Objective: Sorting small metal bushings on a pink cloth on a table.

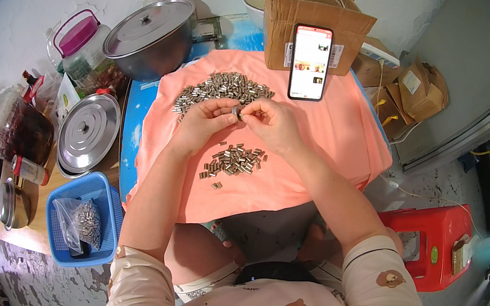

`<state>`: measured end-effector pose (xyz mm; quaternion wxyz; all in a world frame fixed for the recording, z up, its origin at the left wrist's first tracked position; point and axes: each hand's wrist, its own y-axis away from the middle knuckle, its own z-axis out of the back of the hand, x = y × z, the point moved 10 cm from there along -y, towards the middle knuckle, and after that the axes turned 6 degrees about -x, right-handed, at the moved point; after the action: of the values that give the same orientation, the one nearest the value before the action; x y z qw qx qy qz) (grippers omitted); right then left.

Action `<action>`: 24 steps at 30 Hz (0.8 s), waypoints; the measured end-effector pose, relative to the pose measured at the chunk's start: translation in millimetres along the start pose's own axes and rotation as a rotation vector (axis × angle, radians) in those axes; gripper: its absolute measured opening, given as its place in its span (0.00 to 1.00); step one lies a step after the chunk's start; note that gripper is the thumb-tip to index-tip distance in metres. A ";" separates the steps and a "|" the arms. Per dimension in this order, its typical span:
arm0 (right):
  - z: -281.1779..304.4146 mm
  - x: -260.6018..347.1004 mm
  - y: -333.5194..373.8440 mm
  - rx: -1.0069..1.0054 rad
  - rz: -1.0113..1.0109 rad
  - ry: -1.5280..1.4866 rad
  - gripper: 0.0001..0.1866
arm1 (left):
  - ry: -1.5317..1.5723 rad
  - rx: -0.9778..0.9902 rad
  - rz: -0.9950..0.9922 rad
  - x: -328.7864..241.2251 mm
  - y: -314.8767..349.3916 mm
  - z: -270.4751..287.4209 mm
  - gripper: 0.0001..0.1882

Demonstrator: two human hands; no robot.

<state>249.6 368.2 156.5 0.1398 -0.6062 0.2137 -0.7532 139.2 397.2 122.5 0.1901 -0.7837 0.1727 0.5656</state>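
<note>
Small silvery metal sleeve (236, 112) pinched between both hands above the middle of the salmon-pink cloth (338, 136) spread over the bench. Left hand (208, 120) closed on it from the left, thumb and forefinger together on the piece. Right hand (269, 121) closed on it from the right, fingertips clamped on the same piece, the two hands touching. Exact shape of the piece not discernible at this size.

Larger heap of matching silvery metal sleeves (223, 89) lying on the cloth just beyond the hands, toward the wall. Smaller heap of the same sleeves (236, 159) lying on the cloth just below the hands, nearer the body, a few strays apart at its lower left.

Black-framed smartphone (309, 62) with lit screen propped upright against a brown open cardboard box (319, 16) at the far edge of the cloth. Round steel pot with lid (151, 37) beyond the left corner of the cloth. Flat round steel lid (88, 132) left of the bench. Blue plastic mesh basket (104, 240) lower left, holding a clear plastic bag of more metal pieces (81, 223). Red plastic stool (431, 239) at the right, well apart from the hands. Both forearms bare, cream sleeves pushed up near the elbows.
</note>
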 end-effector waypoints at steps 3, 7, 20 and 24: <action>1.0 -1.9 -1.4 -0.010 0.009 0.007 0.04 | 0.006 0.013 0.014 1.2 -0.7 -2.3 0.14; 2.0 9.0 -0.7 -0.021 0.121 0.103 0.04 | 0.022 0.015 0.013 1.9 -0.7 -1.7 0.14; -0.5 -3.2 -0.4 0.037 -0.017 0.061 0.02 | -0.133 -0.049 -0.003 -0.5 0.4 2.7 0.15; -4.2 -9.3 -0.1 0.101 -0.141 0.085 0.04 | -0.177 -0.017 0.034 1.6 3.2 0.1 0.15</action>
<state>247.7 373.2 147.9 0.1075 -0.5793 0.1383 -0.7960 138.0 394.4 120.7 0.1881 -0.7291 0.1638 0.6373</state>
